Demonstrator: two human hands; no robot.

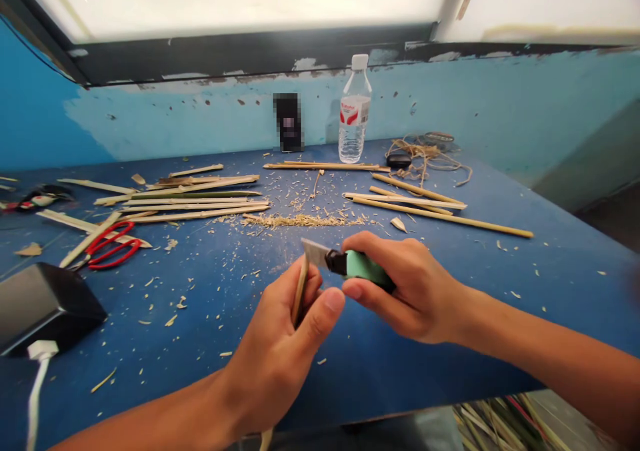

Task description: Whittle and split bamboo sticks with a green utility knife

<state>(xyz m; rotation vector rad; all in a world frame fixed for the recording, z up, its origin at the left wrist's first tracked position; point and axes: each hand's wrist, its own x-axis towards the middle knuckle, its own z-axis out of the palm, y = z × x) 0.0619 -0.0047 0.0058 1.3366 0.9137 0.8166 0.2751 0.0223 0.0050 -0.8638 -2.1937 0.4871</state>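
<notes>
The left hand point(273, 354) pinched a narrow wooden strip point(300, 291), perhaps bamboo, between thumb and curled fingers, its top end tilted up and slightly away. The right hand point(425, 294) was closed around a green-handled cutter point(367, 270), thumb and forefinger pressed along its sides. The cutter's blade point(316, 254) lay at the strip's upper end, apparently touching it, so the cutting of this piece looked under way rather than finished; how much had come off it could not be told.

Just beyond the hands, a long heap of shavings point(310, 221) crossed the blue counter point(390, 384), with more flecks scattered around, a sign that a good deal of paring had already been done. To the left lay a loose pile of pale, split-looking strips point(200, 206), and beside it red-handled scissors point(114, 264). To the right, several rounder, yellower sticks point(450, 221) crossed one another. Which pieces were finished and which were uncut was unclear, though the rounder ones seemed less worked.

Farther back, more thin sticks point(325, 167) lay in front of a water bottle point(354, 128), with tangled twine point(425, 152) to its right. Below the counter's near right edge, many more strips point(490, 424) were visible, possibly offcuts or further stock.
</notes>
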